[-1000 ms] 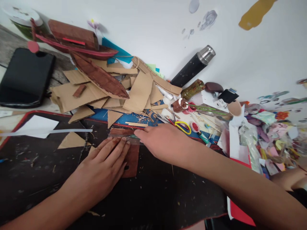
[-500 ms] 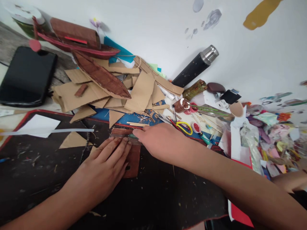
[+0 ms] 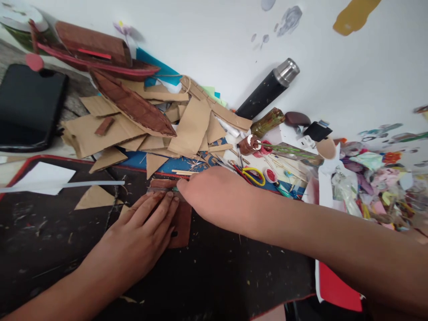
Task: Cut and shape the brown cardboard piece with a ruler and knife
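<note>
My left hand (image 3: 145,238) lies with fingers stretched flat, pressing a clear strip that looks like a ruler (image 3: 182,196) onto a brown-painted piece of cardboard (image 3: 182,225). A small dark slot shows in the lower part of that piece, and its upper edge pokes out beyond the strip. Just right of the fingertips, my right hand (image 3: 214,196) is closed, thumb toward the strip's upper edge. What it grips is hidden behind the hand; only a bit of green shows by the thumb.
Cardboard scraps (image 3: 190,127) and a brown model boat hull (image 3: 133,102) are heaped behind the dark board (image 3: 234,276). Yellow-handled scissors (image 3: 254,176), a black flask (image 3: 264,91) and a brown paint jar (image 3: 249,145) stand right of them. A phone (image 3: 30,107) is at left.
The whole view has shifted slightly, so things sit a little farther left. My right hand has moved slightly along the strip; my left hand still presses in place.
</note>
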`<state>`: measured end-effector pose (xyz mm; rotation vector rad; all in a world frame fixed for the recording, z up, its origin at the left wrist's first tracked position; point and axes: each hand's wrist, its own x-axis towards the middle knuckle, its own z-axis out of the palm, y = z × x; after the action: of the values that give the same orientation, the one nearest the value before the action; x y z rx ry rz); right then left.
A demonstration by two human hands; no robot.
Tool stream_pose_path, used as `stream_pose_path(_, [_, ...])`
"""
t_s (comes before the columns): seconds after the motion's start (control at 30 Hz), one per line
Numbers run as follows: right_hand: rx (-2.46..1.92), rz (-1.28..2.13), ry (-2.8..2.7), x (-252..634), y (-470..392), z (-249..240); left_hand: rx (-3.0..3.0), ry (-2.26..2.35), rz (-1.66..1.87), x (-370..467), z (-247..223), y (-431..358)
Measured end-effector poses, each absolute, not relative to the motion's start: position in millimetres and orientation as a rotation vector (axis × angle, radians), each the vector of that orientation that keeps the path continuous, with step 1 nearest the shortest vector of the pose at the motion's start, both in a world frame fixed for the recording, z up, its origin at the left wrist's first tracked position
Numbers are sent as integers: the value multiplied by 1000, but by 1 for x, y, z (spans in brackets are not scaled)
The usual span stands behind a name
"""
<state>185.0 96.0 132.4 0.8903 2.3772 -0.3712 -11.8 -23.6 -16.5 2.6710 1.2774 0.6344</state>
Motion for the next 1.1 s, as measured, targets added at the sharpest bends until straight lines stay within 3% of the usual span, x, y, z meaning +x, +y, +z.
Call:
stream_pose_path(0.53, [941,-463,2237,192,98,135,2707,1200,531,-16,-17,-25])
stream_pose_path(1.1, [956,-343,2287,203,83,129,2674,1215,520,-20,-18,-28])
